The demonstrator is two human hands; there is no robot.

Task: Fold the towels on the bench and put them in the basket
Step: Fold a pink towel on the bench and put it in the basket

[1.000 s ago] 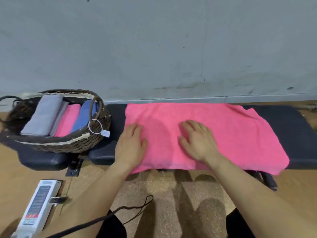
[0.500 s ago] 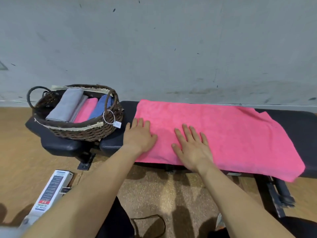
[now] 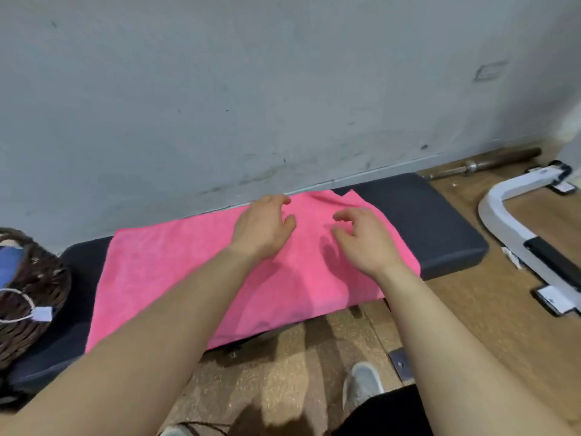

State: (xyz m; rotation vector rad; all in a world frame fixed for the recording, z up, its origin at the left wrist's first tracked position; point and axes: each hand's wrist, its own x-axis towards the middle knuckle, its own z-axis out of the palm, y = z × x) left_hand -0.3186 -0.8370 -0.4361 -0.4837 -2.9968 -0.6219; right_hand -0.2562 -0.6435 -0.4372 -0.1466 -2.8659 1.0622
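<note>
The pink towel (image 3: pixel 176 272) lies spread in one layer along the padded worktop (image 3: pixel 434 221). It runs from near the worktop's left end to past the middle. Its near edge hangs over the front edge, and its far edge lies along the back edge by the wall (image 3: pixel 251 89). The right end of the worktop is uncovered.

Both hands are over the right part of the towel, side by side and apart. The left hand (image 3: pixel 262 229) is near the back edge and the right hand (image 3: pixel 366 243) is nearer the towel's right end. The fingers (image 3: pixel 344 215) of both are loosely curled, with nothing pinched or gripped. Contact with the cloth cannot be confirmed.

The wicker basket (image 3: pixel 34 287) stands on the worktop's left end, partly out of view. It holds a blue towel (image 3: pixel 9 267), and a white tag (image 3: pixel 42 313) hangs on its side.

On the floor (image 3: pixel 471 309) past the right end lie a metal bar (image 3: pixel 490 162) and a white frame (image 3: pixel 503 221). A grey shoe (image 3: pixel 363 383) shows below the front edge.
</note>
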